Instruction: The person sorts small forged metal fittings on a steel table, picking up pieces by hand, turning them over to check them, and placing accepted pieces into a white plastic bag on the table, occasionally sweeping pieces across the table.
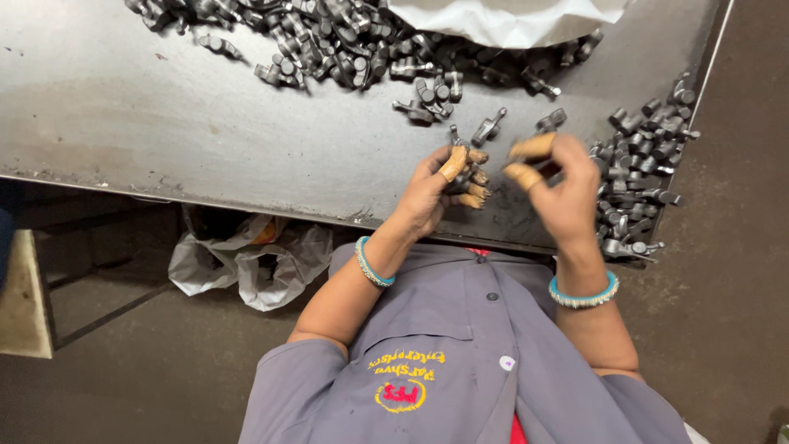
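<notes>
My left hand is closed around a small dark metal part, over the near edge of the grey steel table. Tan rubber caps cover its fingertips. My right hand is just to its right, blurred by motion. Its capped thumb and forefinger are apart, and I see nothing between them. It hovers beside a heap of the same dark metal parts at the table's right edge. Both wrists wear a blue bangle.
A large heap of metal parts lies along the far side, partly under a white plastic bag. A few loose parts lie between the heap and my hands. A crumpled plastic bag sits on the floor below the table.
</notes>
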Demonstrator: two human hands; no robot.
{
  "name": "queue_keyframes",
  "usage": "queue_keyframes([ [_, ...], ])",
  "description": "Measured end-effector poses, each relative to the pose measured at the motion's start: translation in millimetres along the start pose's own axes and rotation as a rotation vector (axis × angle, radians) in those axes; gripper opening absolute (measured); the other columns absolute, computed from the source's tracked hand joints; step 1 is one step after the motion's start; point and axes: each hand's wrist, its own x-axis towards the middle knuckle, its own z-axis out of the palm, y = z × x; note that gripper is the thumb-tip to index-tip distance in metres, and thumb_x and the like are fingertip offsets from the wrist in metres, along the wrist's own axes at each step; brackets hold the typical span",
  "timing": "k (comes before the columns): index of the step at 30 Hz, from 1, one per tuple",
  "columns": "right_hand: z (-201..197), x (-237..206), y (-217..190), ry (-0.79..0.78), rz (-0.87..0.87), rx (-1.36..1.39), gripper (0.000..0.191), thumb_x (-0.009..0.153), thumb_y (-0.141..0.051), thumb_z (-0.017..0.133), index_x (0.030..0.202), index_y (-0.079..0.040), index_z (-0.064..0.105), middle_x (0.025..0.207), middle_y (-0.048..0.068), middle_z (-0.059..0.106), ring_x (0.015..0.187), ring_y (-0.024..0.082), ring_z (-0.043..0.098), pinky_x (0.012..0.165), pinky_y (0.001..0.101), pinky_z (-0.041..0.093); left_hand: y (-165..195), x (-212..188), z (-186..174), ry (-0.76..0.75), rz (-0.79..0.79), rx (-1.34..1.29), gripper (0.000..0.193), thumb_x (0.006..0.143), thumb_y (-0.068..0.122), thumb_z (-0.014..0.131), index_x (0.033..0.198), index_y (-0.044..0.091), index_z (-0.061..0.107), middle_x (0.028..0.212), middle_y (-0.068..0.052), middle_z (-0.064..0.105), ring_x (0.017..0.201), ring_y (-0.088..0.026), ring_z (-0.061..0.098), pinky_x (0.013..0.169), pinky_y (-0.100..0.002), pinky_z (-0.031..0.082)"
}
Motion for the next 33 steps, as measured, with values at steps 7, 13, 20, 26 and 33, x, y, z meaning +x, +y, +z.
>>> queue_keyframes([
  [7, -8, 39, 17, 0.066, -0.233, -0.556, 0.042, 0.078, 0.008, 0.080, 0.116, -0.005, 0.070, 0.118, 0.012, 0.067, 0.116, 0.036, 0.058, 0.100, 0.0449, 0.043, 30, 7, 12, 0.291, 0.471, 1.187, 0.054, 0.080, 0.030, 0.088, 0.128, 0.011, 0.070, 0.106, -0.008, 0.077, 0.080, -0.027, 0.070, 0.078, -0.039, 0.059],
  [13, -7, 20, 29, -0.003, 0.129, -0.029, 0.038, 0.082, -0.001, 0.087, 0.111, -0.001, 0.063, 0.109, 0.006, 0.070, 0.100, 0.020, 0.068, 0.090, 0.0344, 0.056, 36, 24, 16, 0.409, 0.448, 1.522, 0.064, 0.073, 0.038, 0.089, 0.130, 0.021, 0.066, 0.106, -0.010, 0.073, 0.095, -0.033, 0.069, 0.079, -0.044, 0.055],
  [20, 4, -17, 55, -0.027, 0.401, 1.116, 0.037, 0.090, -0.004, 0.083, 0.121, -0.002, 0.062, 0.113, 0.011, 0.071, 0.102, 0.022, 0.071, 0.091, 0.0347, 0.060, 30, 28, 21, 0.277, 0.399, 1.593, 0.062, 0.078, 0.036, 0.083, 0.135, 0.025, 0.063, 0.094, -0.013, 0.066, 0.087, -0.037, 0.067, 0.074, -0.049, 0.054],
  [26, 1, -30, 70, -0.097, 0.631, 1.311, 0.039, 0.098, -0.013, 0.072, 0.133, 0.003, 0.062, 0.110, 0.014, 0.073, 0.093, 0.022, 0.072, 0.080, 0.0340, 0.060, 25, 18, 22, 0.186, 0.338, 1.586, 0.047, 0.081, 0.037, 0.081, 0.125, 0.026, 0.069, 0.097, -0.010, 0.069, 0.090, -0.035, 0.069, 0.076, -0.048, 0.055],
  [33, 5, -31, 43, -0.120, 0.563, 1.085, 0.033, 0.102, -0.010, 0.069, 0.131, 0.004, 0.065, 0.107, 0.011, 0.073, 0.091, 0.021, 0.071, 0.074, 0.0314, 0.058, 1, -8, 17, 0.314, 0.467, 1.221, 0.037, 0.092, 0.033, 0.074, 0.123, 0.013, 0.069, 0.094, -0.009, 0.075, 0.080, -0.029, 0.071, 0.071, -0.040, 0.057],
])
